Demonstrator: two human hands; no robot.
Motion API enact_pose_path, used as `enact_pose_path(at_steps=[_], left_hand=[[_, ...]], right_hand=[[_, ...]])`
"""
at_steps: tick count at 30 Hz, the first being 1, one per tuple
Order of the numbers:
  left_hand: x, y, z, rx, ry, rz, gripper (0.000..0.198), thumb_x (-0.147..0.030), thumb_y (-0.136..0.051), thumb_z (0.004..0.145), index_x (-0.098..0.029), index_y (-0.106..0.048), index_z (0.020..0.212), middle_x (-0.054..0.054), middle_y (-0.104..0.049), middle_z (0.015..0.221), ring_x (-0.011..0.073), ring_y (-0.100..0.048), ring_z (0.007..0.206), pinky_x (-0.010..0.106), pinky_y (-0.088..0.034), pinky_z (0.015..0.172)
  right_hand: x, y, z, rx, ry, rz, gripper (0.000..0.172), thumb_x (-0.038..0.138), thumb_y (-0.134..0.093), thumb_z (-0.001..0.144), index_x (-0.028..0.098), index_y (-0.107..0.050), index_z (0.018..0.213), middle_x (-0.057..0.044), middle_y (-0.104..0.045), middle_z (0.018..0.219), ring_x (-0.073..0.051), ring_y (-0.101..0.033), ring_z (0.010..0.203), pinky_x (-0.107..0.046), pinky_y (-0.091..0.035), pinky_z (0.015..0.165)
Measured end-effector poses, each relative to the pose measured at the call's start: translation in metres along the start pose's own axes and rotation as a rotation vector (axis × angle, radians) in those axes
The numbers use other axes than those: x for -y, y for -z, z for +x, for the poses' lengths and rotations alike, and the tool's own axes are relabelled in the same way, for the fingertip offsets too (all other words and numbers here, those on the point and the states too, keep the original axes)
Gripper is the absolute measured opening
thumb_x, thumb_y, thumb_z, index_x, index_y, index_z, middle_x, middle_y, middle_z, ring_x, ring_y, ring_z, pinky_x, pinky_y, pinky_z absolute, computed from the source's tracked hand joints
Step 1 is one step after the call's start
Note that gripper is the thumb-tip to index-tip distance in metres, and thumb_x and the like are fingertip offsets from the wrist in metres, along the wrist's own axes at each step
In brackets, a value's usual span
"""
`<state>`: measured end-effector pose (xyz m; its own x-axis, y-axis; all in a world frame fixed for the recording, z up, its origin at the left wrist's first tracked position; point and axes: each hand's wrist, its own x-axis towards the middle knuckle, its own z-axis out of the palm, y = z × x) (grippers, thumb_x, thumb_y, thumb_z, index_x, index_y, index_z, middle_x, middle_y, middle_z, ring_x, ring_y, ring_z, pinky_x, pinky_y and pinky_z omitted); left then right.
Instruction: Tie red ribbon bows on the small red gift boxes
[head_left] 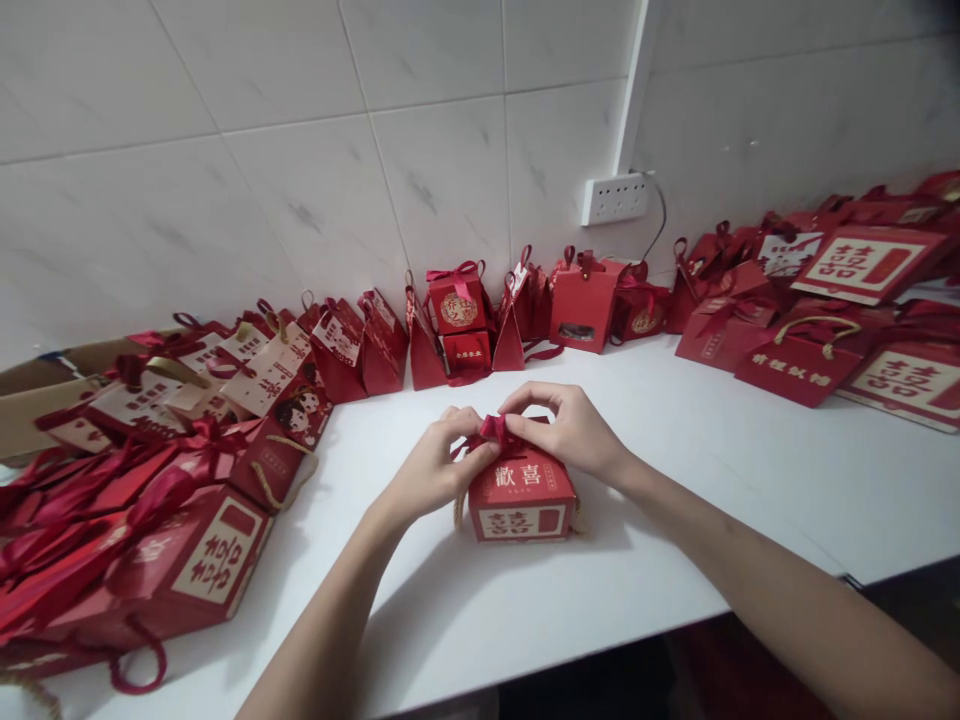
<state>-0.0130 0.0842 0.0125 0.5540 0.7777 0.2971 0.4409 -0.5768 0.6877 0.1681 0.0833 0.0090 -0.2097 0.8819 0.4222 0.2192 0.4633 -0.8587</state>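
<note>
A red gift box [523,490] with white and gold lettering stands upright on the white table [660,580], in front of me. On its top sits a dark red ribbon bow [493,430]. My left hand [442,455] pinches the bow's left side between thumb and fingers. From the right, my right hand [570,430] pinches the other side of the same bow, thumb and forefinger closed on it. Gold cord handles hang at both sides of the box. The fingertips partly hide the ribbon.
Many red gift boxes [217,560] lie piled at the left. Small boxes [457,305] line the tiled wall at the back. Another pile of boxes [862,265] fills the right. A white socket strip [616,198] is on the wall. The table's front edge runs below my forearms.
</note>
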Motion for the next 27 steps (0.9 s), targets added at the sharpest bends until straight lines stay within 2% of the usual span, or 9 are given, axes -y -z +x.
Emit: enact_pose_path(at_steps=[4, 8, 14, 19, 23, 27], left_hand=[[0.000, -0.002, 0.000, -0.009, 0.035, -0.066, 0.016, -0.030, -0.053, 0.084, -0.019, -0.063, 0.079, 0.005, -0.058, 0.098, 0.0205, -0.048, 0.098, 0.035, -0.035, 0.091], [-0.002, -0.005, -0.001, 0.012, 0.060, -0.256, 0.020, -0.035, -0.054, 0.083, -0.019, -0.067, 0.084, 0.008, -0.053, 0.120, 0.0234, -0.045, 0.115, 0.036, -0.033, 0.100], [-0.003, -0.014, 0.002, -0.072, 0.156, -0.433, 0.038, -0.042, -0.049, 0.087, -0.015, -0.065, 0.066, 0.008, -0.056, 0.118, 0.0207, -0.053, 0.108, 0.031, -0.038, 0.095], [0.001, -0.015, 0.003, -0.058, 0.179, -0.617, 0.034, -0.036, -0.053, 0.085, -0.015, -0.065, 0.062, 0.007, -0.054, 0.125, 0.0198, -0.054, 0.108, 0.030, -0.041, 0.094], [0.003, -0.013, 0.002, -0.076, 0.202, -0.663, 0.030, -0.036, -0.057, 0.082, -0.016, -0.069, 0.063, 0.007, -0.050, 0.131, 0.0231, -0.049, 0.117, 0.033, -0.042, 0.096], [0.004, -0.011, 0.002, -0.075, 0.222, -0.680, 0.030, -0.037, -0.058, 0.081, -0.016, -0.069, 0.062, 0.006, -0.048, 0.134, 0.0238, -0.047, 0.120, 0.032, -0.045, 0.094]], right_hand=[[0.000, 0.000, 0.000, 0.010, 0.015, -0.029, 0.006, 0.016, -0.059, 0.072, 0.017, -0.065, 0.074, -0.003, -0.068, 0.078, -0.015, -0.063, 0.075, -0.028, -0.052, 0.068], [0.001, 0.001, -0.001, 0.007, 0.017, -0.037, 0.006, 0.018, -0.059, 0.073, 0.017, -0.065, 0.074, -0.003, -0.069, 0.078, -0.015, -0.063, 0.075, -0.027, -0.052, 0.067], [0.001, 0.003, 0.000, 0.032, 0.052, -0.053, 0.006, 0.017, -0.059, 0.074, 0.017, -0.065, 0.076, -0.002, -0.069, 0.079, -0.015, -0.064, 0.076, -0.028, -0.051, 0.071], [-0.001, 0.004, 0.001, 0.051, 0.044, -0.079, 0.005, 0.019, -0.060, 0.077, 0.019, -0.065, 0.078, -0.002, -0.069, 0.083, -0.015, -0.063, 0.079, -0.030, -0.049, 0.076], [0.000, 0.010, 0.000, 0.004, 0.204, -0.175, 0.002, 0.021, -0.061, 0.078, 0.019, -0.060, 0.080, -0.003, -0.063, 0.084, -0.016, -0.059, 0.081, -0.032, -0.046, 0.079], [0.004, 0.019, -0.001, 0.074, 0.318, -0.308, 0.016, 0.026, -0.065, 0.077, 0.018, -0.057, 0.065, -0.003, -0.056, 0.080, -0.016, -0.055, 0.079, -0.034, -0.044, 0.078]])
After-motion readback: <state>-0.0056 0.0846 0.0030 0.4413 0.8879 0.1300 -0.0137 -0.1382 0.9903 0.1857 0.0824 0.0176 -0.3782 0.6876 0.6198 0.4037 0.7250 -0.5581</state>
